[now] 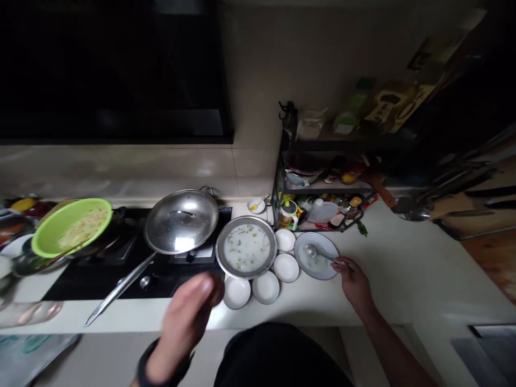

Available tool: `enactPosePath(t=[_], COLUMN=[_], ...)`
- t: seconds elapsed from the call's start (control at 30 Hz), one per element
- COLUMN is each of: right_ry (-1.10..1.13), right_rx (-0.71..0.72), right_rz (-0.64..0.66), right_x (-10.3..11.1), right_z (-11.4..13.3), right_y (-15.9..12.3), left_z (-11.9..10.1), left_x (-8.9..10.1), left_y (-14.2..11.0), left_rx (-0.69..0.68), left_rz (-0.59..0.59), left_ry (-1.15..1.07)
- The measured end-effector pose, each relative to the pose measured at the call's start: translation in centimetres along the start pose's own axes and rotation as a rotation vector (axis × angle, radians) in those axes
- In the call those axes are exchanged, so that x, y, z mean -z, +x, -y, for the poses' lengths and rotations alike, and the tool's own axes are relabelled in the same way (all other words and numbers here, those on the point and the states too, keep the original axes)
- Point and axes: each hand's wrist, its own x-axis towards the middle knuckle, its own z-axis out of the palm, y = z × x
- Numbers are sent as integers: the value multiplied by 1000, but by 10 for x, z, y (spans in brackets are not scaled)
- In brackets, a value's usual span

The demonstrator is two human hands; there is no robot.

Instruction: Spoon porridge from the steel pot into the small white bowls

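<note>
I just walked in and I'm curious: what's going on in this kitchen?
A person stands at a white counter, their right hand holding a spoon that rests in a patterned plate with a little milky liquid. Their blurred left hand is raised near small white bowls. Nearby sit a steel dish of milky soup and a lidded pan on a black hob.

metal spoon (311,251) | in blue-striped plate (327,243) | seemingly milky liquid (312,264)
</note>
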Motion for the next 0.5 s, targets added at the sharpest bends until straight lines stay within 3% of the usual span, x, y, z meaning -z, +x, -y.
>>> enactPosePath(t=[0.13,0.2,0.33,0.4,0.5], right_ry=[-8,-5,12,14,51], right_rx=[-28,-29,-22,-37,-81], right_rz=[-7,-23,-50,-47,-45], right_x=[-5,-8,-12,-13,-15], right_z=[-4,-3,3,5,4], right_y=[1,0,-3,-5,-9], left_z=[-23,-24,5,26,50], left_x=[-33,-49,-65,-64,-58], left_y=[-12,-7,2,4,7], left_rx=[89,125,269,367,393], left_rz=[212,275,259,253,230], left_ry=[-157,-171,-211,-268,-261])
